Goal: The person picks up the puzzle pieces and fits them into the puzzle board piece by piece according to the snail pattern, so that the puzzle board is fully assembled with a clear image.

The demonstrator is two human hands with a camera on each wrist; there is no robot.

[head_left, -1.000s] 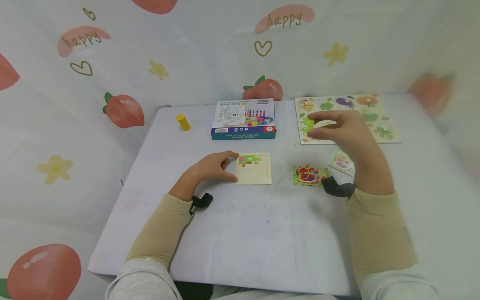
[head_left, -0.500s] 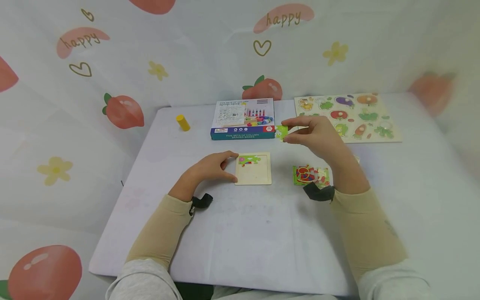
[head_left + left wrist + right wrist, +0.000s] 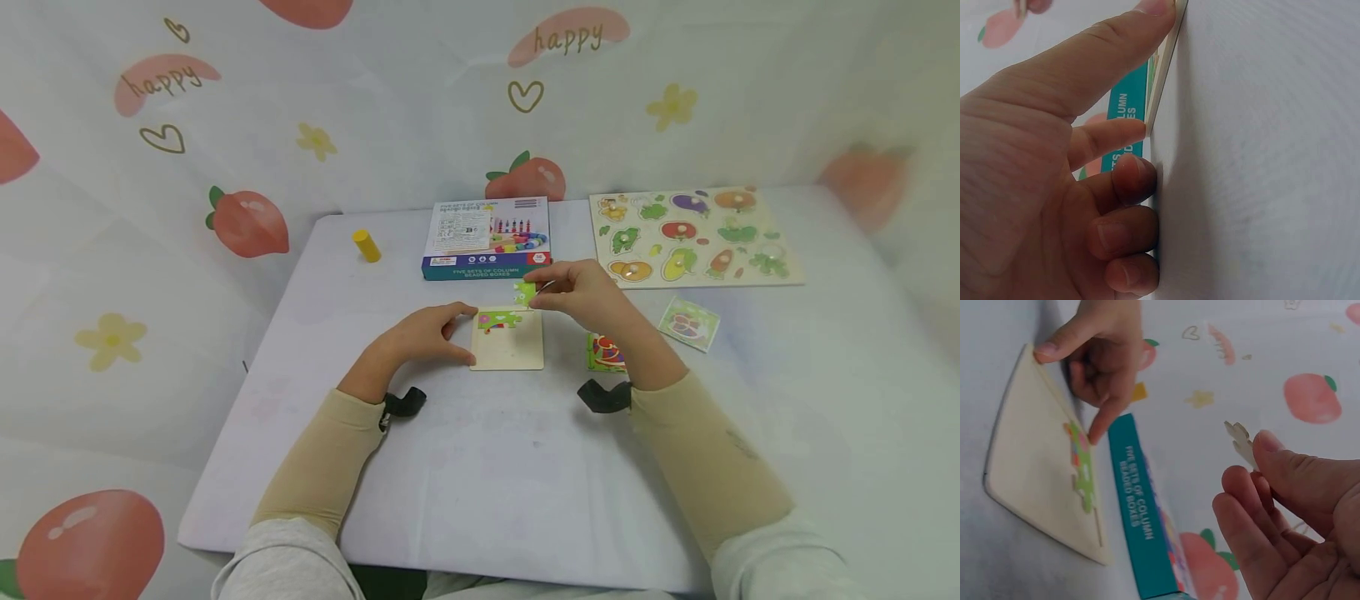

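Between its thumb and fingers, my right hand (image 3: pixel 583 293) pinches a small green jigsaw piece (image 3: pixel 522 293). The piece is above the table, by the far right corner of a square wooden puzzle tray (image 3: pixel 512 354). In the right wrist view this jigsaw piece (image 3: pixel 1239 445) shows edge-on in pale wood. My left hand (image 3: pixel 426 335) holds the tray's left side, thumb at the near corner and index finger at the far one; its other fingers are curled on the table. Joined green pieces (image 3: pixel 501 319) with a pink flower lie in the tray's far left part.
More printed pieces (image 3: pixel 603 353) lie right of the tray, partly hidden by my right wrist. Beyond them is a small picture card (image 3: pixel 690 323). A bead-set box (image 3: pixel 486 242), a vegetable peg board (image 3: pixel 693 237) and a yellow cylinder (image 3: pixel 367 246) are at the back.
My right hand has carried the green piece leftward and nearer, from over the vegetable board to the puzzle tray's far edge. The left hand has stayed at the tray.
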